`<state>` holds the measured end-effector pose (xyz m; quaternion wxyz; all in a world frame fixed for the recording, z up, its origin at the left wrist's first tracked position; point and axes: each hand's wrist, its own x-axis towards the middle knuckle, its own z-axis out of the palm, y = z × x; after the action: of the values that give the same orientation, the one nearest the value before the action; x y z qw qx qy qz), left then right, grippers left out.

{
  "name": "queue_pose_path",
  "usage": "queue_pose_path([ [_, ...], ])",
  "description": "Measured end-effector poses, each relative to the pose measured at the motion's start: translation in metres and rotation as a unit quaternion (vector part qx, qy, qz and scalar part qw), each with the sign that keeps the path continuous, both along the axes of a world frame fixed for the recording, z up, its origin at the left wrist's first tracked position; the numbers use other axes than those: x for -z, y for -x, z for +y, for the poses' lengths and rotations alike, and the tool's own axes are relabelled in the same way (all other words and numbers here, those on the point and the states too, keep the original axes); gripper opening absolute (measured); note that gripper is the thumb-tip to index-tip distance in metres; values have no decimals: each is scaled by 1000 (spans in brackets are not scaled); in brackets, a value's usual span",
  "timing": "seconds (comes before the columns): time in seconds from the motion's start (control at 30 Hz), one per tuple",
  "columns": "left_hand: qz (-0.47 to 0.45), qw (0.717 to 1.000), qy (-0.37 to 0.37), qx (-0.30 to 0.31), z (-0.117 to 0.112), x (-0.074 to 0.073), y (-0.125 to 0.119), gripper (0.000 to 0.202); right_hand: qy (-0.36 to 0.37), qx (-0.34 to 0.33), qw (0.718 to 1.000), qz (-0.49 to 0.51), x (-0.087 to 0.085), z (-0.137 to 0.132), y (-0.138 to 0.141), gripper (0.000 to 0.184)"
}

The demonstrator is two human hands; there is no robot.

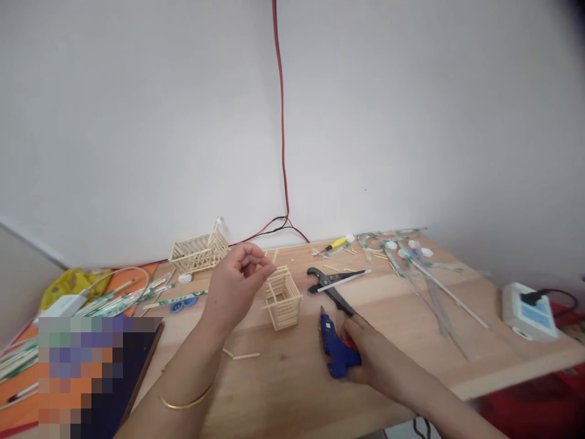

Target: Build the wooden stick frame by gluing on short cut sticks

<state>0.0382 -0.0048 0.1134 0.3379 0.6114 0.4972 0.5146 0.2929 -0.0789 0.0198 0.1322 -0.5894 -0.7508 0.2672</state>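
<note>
My left hand hovers at the upper left of a small open box of thin wooden sticks, thumb and fingers pinched together. Whatever may be between the fingertips is too small to make out. My right hand is closed round the handle of a blue hot glue gun, whose nozzle points away from me, right of the stick box. Beyond the gun lie black-handled pliers, with a white glue stick across them. Two short sticks rest in front of the box.
A longer stick frame stands at the back left, near a blue ring-shaped object. Yellow-handled cutters, stick scraps and plastic wrappers lie toward the back. A white power box sits at the right edge. Packed sticks and an orange sheet cover the left.
</note>
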Motion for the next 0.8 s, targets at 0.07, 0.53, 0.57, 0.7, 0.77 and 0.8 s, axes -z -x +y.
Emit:
queue_pose_path([
  [0.07,138,988,-56,-31,-2,-1,-1,13,2,-18,1000,-5,-7,4,-5,36],
  [0.53,454,872,-184,-17,-10,14,-18,21,-415,-104,904,-1,-98,60,74,13],
  [0.57,457,868,-194,-15,-11,14,-19,20,-411,-103,906,-7,-94,63,76,12],
  [0.7,462,859,-221,-13,-10,15,-19,19,-398,-103,911,-11,-84,72,76,10],
  [0.77,460,857,-235,-9,-9,16,-19,17,-388,-113,915,-14,-84,73,74,10],
  [0.8,457,856,-241,-6,-8,17,-20,17,-383,-118,916,-16,-84,74,74,10],
])
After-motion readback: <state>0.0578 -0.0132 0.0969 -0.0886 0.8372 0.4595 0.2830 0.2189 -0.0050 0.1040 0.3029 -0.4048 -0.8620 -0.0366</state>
